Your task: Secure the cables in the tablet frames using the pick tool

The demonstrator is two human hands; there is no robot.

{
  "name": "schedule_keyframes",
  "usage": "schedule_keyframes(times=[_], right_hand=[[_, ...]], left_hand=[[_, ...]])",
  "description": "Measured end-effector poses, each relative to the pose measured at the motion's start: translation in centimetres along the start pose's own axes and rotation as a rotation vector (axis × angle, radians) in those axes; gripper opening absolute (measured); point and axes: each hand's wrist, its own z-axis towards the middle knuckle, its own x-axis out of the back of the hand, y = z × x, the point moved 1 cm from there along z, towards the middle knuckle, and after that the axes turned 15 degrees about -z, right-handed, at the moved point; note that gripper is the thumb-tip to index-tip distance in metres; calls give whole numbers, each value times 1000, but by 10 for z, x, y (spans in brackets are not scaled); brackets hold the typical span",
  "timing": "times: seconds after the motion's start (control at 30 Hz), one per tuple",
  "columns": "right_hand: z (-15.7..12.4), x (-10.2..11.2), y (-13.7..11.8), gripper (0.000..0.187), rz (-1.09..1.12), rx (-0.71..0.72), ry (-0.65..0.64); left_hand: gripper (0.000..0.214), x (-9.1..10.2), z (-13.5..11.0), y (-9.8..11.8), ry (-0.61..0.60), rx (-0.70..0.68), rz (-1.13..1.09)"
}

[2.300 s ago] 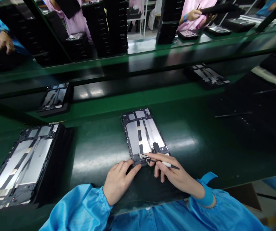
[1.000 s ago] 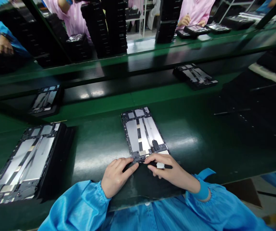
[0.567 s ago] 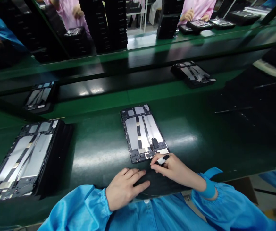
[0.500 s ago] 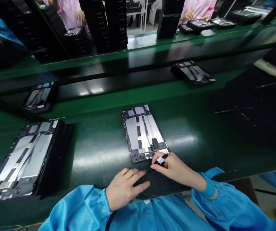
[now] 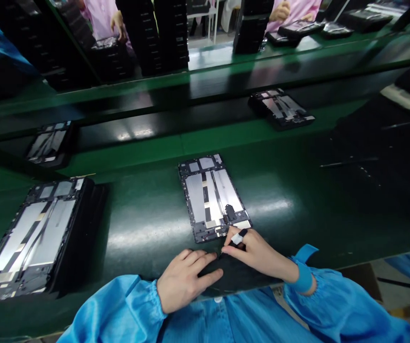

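Note:
An opened tablet (image 5: 215, 197) lies flat in front of me, its silver battery, ribbon cables and black frame facing up. My right hand (image 5: 258, 252) is closed just below its lower right corner. It pinches thin dark tweezers (image 5: 239, 237) with a white wrap, partly hidden by the fingers. Their tip points down-left, close to my left fingertips. My left hand (image 5: 189, 278) rests palm down on the black surface (image 5: 231, 276) at the bench edge, fingers stretched out and thumb apart. Whatever is at the tweezer tip is too small to make out.
A stack of opened tablets (image 5: 33, 233) stands at my left on the green bench (image 5: 136, 224). On the dark conveyor beyond lie more tablets (image 5: 49, 143) and another pile (image 5: 281, 108). Dark material (image 5: 386, 143) covers the right side. Co-workers in pink sit opposite, behind tall black stacks (image 5: 171, 35).
My right hand has shifted slightly left with the tweezers, towards my left fingertips. My left hand and the tablet before me stay put. The tablets on the conveyor have moved slightly left.

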Motion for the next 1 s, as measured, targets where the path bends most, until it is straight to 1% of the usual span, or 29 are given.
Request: schedule_keyframes(times=[0.07, 0.13, 0.2, 0.23, 0.3, 0.4, 0.53, 0.73, 1.0], right_hand=[[-1, 4, 1, 20, 188, -20, 17], [1, 15, -2, 23, 320, -30, 66], [9, 27, -9, 24, 334, -34, 108], [15, 31, -13, 24, 324, -42, 103], [30, 36, -20, 25, 325, -63, 33], [52, 32, -25, 30, 323, -76, -75], [67, 23, -24, 32, 328, -107, -138], [68, 22, -23, 26, 290, -122, -127], [67, 20, -25, 24, 264, -129, -110]], left_hand=[[31, 1, 0, 1, 6, -5, 1], [30, 6, 0, 0, 22, -31, 4], [31, 13, -1, -2, 64, -52, 23], [30, 17, -1, -4, 97, -49, 39], [28, 25, -1, -9, 171, -10, 75], [23, 31, -1, -19, 241, 43, 113], [21, 26, -1, -27, 259, 49, 128], [21, 22, -2, -30, 266, 50, 106], [20, 21, -3, -31, 273, 61, 105]])
